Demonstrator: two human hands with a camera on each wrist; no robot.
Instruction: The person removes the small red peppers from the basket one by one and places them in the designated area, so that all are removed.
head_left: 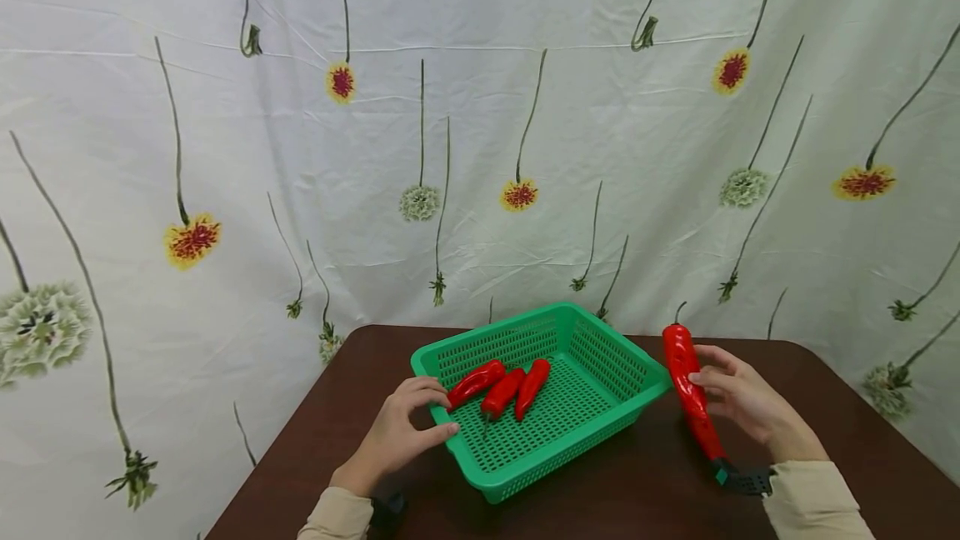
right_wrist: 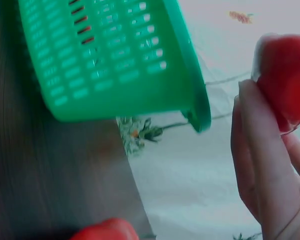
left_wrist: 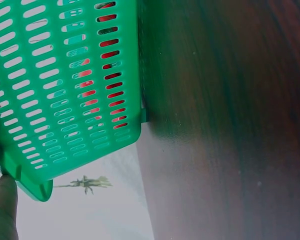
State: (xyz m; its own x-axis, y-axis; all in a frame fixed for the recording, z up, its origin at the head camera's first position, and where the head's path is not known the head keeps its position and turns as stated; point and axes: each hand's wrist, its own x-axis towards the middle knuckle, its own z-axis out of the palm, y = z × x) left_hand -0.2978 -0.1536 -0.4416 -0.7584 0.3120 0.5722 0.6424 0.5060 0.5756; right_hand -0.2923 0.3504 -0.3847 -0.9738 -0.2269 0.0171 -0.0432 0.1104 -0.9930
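Observation:
A green perforated plastic basket (head_left: 525, 473) sits on the table, with several red chili peppers (head_left: 501, 394) lying in its left half. My left hand (head_left: 397, 427) grips the basket's left rim, thumb and fingers spread along it. In the left wrist view, a fingertip (left_wrist: 5, 195) touches the rim's edge. Right of the basket, my right hand (head_left: 738, 394) holds a long red chili pepper (head_left: 681, 357) upright, stem up, between thumb and fingers. The right wrist view shows it close up. Another red rounded shape (right_wrist: 107, 231) appears at that view's bottom edge, mostly cut off.
The dark brown table (head_left: 600, 507) extends around the basket. Behind it hangs a pale cloth (head_left: 480, 257) printed with flowers. A dark wrist strap (head_left: 746, 480) with a green piece shows at my right wrist.

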